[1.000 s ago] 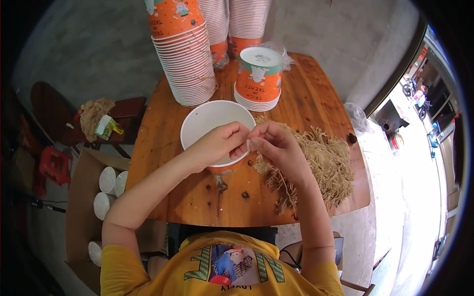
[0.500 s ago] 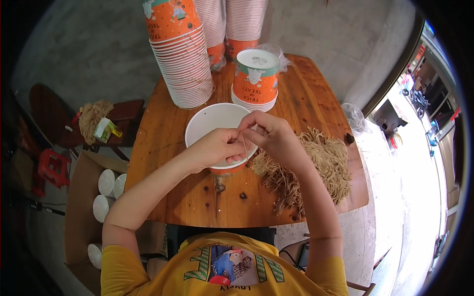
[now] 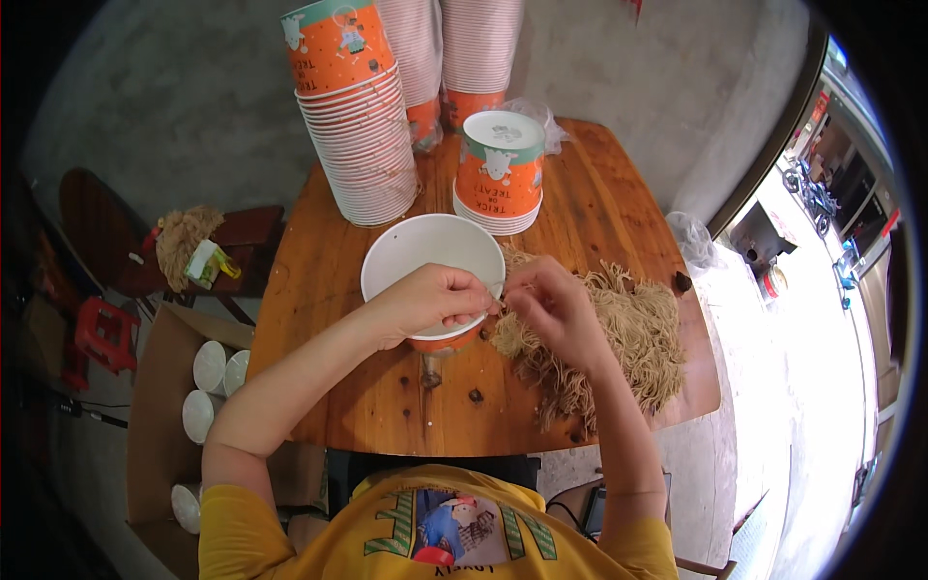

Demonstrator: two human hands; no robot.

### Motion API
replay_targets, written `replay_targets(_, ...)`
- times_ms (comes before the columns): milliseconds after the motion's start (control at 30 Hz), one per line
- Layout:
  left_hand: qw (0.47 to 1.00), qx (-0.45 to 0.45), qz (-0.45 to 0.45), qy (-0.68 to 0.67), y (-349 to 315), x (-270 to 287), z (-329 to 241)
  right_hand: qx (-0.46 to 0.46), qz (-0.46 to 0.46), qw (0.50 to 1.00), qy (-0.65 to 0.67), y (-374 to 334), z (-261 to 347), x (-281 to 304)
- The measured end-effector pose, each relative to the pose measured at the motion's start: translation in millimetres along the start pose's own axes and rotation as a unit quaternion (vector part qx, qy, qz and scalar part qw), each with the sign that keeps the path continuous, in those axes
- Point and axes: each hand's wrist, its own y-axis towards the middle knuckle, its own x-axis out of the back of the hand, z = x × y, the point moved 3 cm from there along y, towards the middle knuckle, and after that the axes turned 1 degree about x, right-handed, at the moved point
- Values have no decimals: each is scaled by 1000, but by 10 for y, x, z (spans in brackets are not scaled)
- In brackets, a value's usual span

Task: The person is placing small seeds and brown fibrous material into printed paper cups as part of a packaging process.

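One white-lined orange paper bowl (image 3: 432,253) stands upright; pale noodles (image 3: 619,333) lie beside it.

My two hands meet at the near rim of the open cup (image 3: 432,259) on the table (image 3: 599,208). Fibre heap (image 3: 619,338) lies right of my grip, under my right hand (image 3: 546,307). Capped cup (image 3: 500,169) sits behind, tall cup stack (image 3: 356,126) behind-left. Box of lidded cups (image 3: 208,387) left, off the table.

Both hands (left (image 3: 425,304), right (image 3: 551,309)) dropped from over the bowl (image 3: 430,253) to its near rim, by the fibres (image 3: 619,333).
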Motion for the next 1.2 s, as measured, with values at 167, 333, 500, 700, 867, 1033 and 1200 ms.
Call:
replay_targets(167,1000,6,-6,21,-9,-18,-10,48,-25,980,-191,-181,126,-90)
replay_targets(333,1000,-11,4,-6,13,-25,-10,105,-73,967,-221,-286,194,-310)
replay_targets(500,993,51,43,-98,28,24,13,85,-77,973,-201,-298,163,-495)
replay_targets(700,984,50,50,-161,22,39,16,-44,-63,997,-26,-354,-4,-362)
replay_targets(867,992,48,33,-113,35,11,10,-115,-90,987,-66,-330,-61,-149)
replay_targets(1033,1000,5,13,-5,39,-8,-26,-40,-123,990,-59,-289,-103,-174)
replay_targets(1200,972,-161,-47,166,40,-47,-99,-66,-95,993,-40,-223,-16,-240)
